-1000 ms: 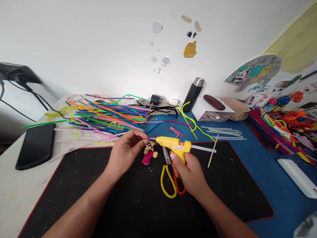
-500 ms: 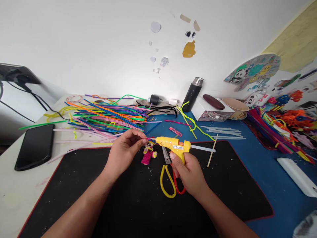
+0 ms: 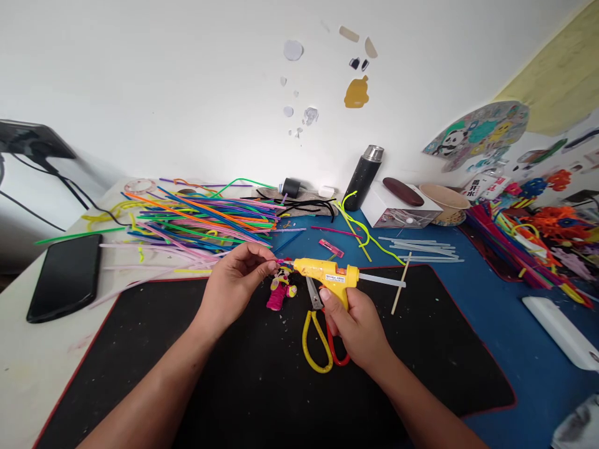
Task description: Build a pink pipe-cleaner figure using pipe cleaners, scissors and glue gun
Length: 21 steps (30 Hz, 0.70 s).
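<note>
My right hand (image 3: 349,318) is wrapped around the grip of a yellow hot glue gun (image 3: 322,271), with a translucent glue stick (image 3: 381,280) jutting from its back. Its nozzle points left, close to the fingertips of my left hand (image 3: 241,277). Those fingers are pinched on a short pink pipe cleaner (image 3: 279,262), mostly covered by them. Just below the nozzle lies a small doll figure (image 3: 277,295) with a magenta body, its head partly hidden. Scissors (image 3: 317,343) with yellow and red handles rest on the black mat (image 3: 253,380), partly behind my right hand.
Many coloured pipe cleaners (image 3: 206,218) lie at the back left, beside a black phone (image 3: 65,277). Behind stand a dark flask (image 3: 365,178) and a white box (image 3: 397,209). Spare glue sticks (image 3: 425,249) and a thin wooden stick (image 3: 401,284) are to the right.
</note>
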{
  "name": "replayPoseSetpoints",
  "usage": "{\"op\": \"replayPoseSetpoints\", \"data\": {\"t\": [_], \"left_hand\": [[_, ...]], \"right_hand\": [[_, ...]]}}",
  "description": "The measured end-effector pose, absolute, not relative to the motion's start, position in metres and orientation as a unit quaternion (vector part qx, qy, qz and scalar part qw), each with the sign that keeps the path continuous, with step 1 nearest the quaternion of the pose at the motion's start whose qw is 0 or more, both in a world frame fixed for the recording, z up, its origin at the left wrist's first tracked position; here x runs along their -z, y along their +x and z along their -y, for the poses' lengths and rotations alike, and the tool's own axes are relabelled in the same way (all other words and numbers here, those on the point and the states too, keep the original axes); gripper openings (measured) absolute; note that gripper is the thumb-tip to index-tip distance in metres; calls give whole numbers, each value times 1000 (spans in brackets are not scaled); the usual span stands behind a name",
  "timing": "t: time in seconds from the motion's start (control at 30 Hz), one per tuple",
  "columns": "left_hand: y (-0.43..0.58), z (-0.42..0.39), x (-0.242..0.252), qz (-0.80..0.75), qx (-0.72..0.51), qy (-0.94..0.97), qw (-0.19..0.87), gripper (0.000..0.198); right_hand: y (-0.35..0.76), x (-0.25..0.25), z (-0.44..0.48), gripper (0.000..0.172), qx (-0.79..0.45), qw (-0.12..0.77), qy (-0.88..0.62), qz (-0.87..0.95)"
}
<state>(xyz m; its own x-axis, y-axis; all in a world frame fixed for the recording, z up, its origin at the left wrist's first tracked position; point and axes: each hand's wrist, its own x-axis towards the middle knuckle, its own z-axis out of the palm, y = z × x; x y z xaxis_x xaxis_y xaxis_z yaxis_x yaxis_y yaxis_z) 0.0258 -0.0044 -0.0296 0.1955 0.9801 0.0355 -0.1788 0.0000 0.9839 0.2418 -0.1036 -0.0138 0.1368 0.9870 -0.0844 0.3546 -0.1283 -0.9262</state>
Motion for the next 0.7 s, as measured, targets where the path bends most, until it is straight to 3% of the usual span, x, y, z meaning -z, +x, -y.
{"op": "replayPoseSetpoints", "data": {"t": [0.47, 0.7], "left_hand": [[26, 4, 25, -396, -495, 500, 589, 38], [23, 1, 27, -391, -517, 480, 591, 33]], "right_hand": [[239, 13, 104, 54, -401, 406, -643, 511], [240, 27, 105, 55, -484, 434, -616, 444]]}}
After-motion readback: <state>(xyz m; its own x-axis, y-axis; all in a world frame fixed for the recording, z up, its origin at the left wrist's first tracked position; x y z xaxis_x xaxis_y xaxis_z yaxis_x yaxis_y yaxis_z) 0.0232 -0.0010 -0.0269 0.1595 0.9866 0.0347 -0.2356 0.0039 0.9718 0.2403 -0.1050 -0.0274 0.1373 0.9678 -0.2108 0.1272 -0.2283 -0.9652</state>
